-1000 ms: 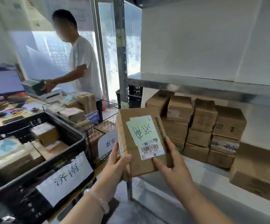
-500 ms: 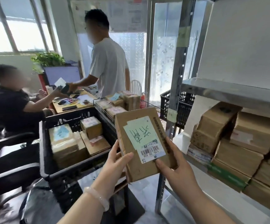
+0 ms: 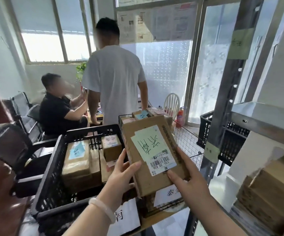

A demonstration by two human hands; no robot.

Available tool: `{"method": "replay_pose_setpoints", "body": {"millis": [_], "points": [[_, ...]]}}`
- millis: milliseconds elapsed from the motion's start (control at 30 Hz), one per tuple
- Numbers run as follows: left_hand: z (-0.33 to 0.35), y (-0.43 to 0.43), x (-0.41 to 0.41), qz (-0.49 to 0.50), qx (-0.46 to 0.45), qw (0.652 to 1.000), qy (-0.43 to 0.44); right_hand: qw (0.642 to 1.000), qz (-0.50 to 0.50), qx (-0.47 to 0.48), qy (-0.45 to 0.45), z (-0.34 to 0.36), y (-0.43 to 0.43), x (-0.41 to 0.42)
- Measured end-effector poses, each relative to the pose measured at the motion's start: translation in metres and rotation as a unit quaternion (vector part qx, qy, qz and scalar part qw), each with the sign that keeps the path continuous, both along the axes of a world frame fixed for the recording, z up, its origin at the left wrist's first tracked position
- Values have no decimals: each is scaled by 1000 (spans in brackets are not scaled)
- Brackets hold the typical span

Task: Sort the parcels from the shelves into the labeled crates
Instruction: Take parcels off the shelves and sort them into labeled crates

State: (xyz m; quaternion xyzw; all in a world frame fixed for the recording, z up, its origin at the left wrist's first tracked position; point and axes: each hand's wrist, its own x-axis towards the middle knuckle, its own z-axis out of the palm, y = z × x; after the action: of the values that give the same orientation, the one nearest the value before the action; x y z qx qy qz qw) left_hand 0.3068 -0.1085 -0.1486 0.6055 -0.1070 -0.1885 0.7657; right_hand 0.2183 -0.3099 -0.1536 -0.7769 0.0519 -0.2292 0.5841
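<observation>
Shelf-side, black crate [image 3: 93, 132] and wire crate [image 3: 187, 142] are set close; parcel [image 3: 152, 147] gripped by left hand [image 3: 120, 176] and right hand [image 3: 187, 181] could be misdropped.

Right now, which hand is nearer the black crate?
Left. The left hand grips the parcel at its left edge, over the black crate; the right hand holds the parcel's opposite side, farther from it.

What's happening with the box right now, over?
Left hand and right hand both grip the box. Box up by black crate and wire basket, in neither. Person in white shirt stands just behind them.
</observation>
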Motion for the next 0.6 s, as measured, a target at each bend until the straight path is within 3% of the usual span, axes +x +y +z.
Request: {"method": "replay_pose_setpoints", "body": {"millis": [233,400,600], "points": [[4,-22,22,71,-60,996,6,997,25,79,-2,13,-33,47],[4,-33,26,79,-101,991,22,939,143,295,101,5,-25,70],[7,11,54,126,-57,990,32,958,137,232,102,11,-49,86]]}}
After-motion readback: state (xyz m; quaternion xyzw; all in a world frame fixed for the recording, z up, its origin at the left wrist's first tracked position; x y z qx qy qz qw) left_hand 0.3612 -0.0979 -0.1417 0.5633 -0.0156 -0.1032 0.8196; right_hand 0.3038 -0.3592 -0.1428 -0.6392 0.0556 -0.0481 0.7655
